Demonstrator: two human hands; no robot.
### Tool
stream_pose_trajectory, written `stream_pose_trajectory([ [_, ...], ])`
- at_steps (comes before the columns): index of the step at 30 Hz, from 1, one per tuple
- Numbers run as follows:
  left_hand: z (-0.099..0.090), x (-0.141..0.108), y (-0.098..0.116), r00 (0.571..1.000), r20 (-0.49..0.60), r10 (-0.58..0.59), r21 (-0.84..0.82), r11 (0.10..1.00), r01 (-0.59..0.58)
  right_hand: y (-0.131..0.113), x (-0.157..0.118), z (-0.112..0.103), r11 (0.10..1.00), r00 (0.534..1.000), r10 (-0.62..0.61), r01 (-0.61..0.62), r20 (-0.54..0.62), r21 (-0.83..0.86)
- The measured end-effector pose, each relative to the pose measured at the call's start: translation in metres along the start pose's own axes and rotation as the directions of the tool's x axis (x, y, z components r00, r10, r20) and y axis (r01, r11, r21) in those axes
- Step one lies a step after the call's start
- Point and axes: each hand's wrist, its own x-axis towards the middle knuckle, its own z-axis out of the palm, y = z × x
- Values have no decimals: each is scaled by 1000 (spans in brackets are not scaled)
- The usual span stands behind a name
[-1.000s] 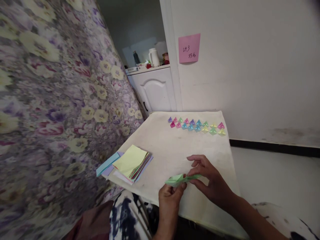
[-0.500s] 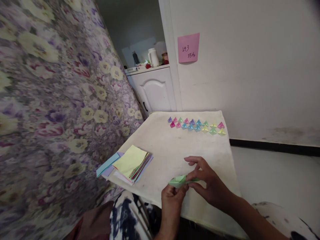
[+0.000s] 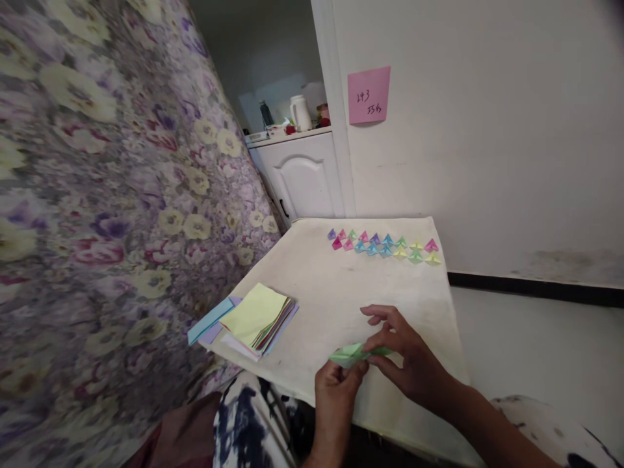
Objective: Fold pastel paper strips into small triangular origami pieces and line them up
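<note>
Your left hand and right hand pinch the green paper between fingertips from either side, apparently steadying its folds.

The light is soft and rather dim, palest on the tabletop and the wall, while the alcove sinks into grey shadow; wide-angle stretching smears the floral curtain toward the left edge (the top right corner is darkened too), and the green paper looks slightly blurred
</note>
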Motion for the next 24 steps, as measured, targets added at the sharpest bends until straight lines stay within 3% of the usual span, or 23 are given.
stream_pose_trajectory([
  [6,0,1,-1,1000,-11,6,47,999,-6,0,-1,0,1000,999,11,-11,39,-8],
  [19,0,0,-2,999,35,19,9,1000,-19,5,0,-1,1000,999,30,-30,32,-1],
  [24,-1,1,-1,997,67,33,-57,998,-30,14,-1,-1,996,995,89,-88,55,-30],
])
